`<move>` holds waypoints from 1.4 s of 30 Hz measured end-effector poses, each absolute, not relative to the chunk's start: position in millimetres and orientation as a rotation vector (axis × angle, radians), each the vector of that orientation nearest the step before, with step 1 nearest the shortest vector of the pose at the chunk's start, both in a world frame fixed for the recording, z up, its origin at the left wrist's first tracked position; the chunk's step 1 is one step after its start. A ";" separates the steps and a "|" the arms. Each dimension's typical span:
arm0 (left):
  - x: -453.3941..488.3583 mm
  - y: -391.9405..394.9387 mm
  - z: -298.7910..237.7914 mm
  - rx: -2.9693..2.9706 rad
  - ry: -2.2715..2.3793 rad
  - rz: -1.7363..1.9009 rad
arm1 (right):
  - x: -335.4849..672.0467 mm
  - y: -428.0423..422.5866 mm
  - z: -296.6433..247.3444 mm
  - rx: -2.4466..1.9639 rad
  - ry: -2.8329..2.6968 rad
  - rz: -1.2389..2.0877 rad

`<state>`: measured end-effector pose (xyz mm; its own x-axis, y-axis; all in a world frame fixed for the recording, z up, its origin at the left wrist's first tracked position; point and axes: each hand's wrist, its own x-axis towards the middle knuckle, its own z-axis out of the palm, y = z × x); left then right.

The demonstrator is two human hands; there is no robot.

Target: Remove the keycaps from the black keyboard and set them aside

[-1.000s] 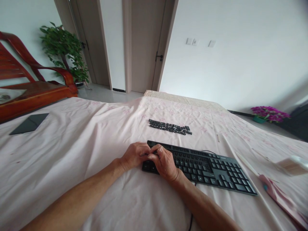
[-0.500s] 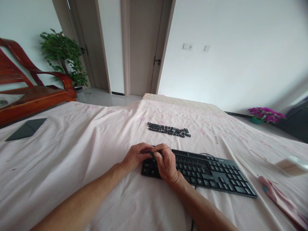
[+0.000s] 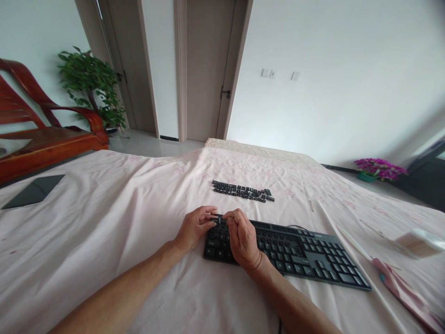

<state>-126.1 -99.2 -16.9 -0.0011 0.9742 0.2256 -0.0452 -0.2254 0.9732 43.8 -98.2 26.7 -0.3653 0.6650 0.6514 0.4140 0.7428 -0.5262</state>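
Note:
A black keyboard (image 3: 306, 253) lies on the pink sheet (image 3: 114, 222) in front of me. My left hand (image 3: 193, 228) rests at its far left corner, thumb and fingers pinched together on a small dark piece I cannot name. My right hand (image 3: 243, 237) lies over the keyboard's left end, curled closed, its fingertips meeting those of the left hand. What the right hand holds is hidden. A row of several loose black keycaps (image 3: 243, 191) lies on the sheet beyond the keyboard.
A flat black pad (image 3: 34, 191) lies far left. At the right are a pale box (image 3: 417, 243), a thin stick (image 3: 351, 235) and a pink object (image 3: 406, 288). A red wooden chair (image 3: 52, 139), a green plant (image 3: 92, 86) and doors stand beyond.
The thin pale tool that showed in my right hand's fingers is no longer visible. Both hands have shifted slightly toward the keyboard's far edge, and the view has tilted a little.

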 end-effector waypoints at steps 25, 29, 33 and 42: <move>-130.0 -72.9 -15.2 1.583 1.367 1.302 | 39.3 66.1 55.9 -1.667 -2.110 0.369; -130.1 -70.4 -16.7 1.623 1.374 1.255 | 18.5 101.4 47.1 -1.732 -2.104 0.332; -130.5 -70.6 -11.7 1.655 1.358 1.215 | -2.1 121.4 37.7 -1.760 -2.130 0.294; -129.0 -71.4 -4.8 1.700 1.387 1.167 | -20.7 132.9 28.7 -1.783 -2.211 0.279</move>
